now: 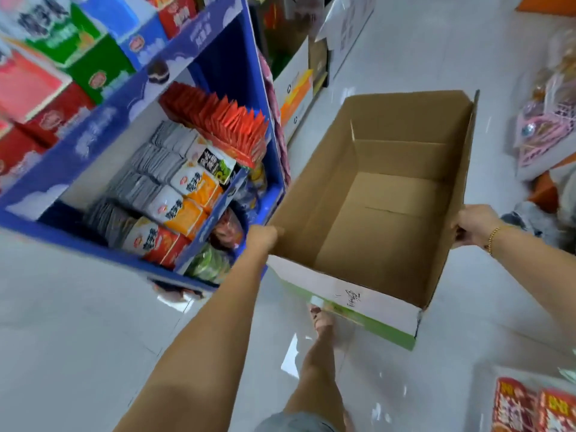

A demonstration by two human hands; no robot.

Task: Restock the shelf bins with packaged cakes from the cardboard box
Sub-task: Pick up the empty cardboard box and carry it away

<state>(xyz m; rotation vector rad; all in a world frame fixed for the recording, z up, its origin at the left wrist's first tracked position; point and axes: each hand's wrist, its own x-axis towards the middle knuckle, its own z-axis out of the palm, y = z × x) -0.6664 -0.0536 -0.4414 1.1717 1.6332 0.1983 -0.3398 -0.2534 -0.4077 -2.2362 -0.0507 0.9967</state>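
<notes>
Shelf: the blue shelf [218,51] fills the ten o'clock part of your view. Its open bin looks full nearly to the front lip.
Box: the cardboard box [314,194] hangs just right of centre, at the shelf's three o'clock. It is tilted and appears to be off the floor. Only the bare brown bottom shows, with no packs inside.
Cakes: the packaged cakes [187,210] stand in tight rows in the bin, with orange and red ones in front, grey behind and red at twelve o'clock.
Left hand: your left hand [263,240] grips the box rim at its nine o'clock side.
Right hand: your right hand [473,226] clasps the three o'clock wall.
Progress: unloading looks done, judging by the bare box. What seems left is clearing the box away. The lower bins at six o'clock are partly hidden, so I cannot tell how full they are.
</notes>
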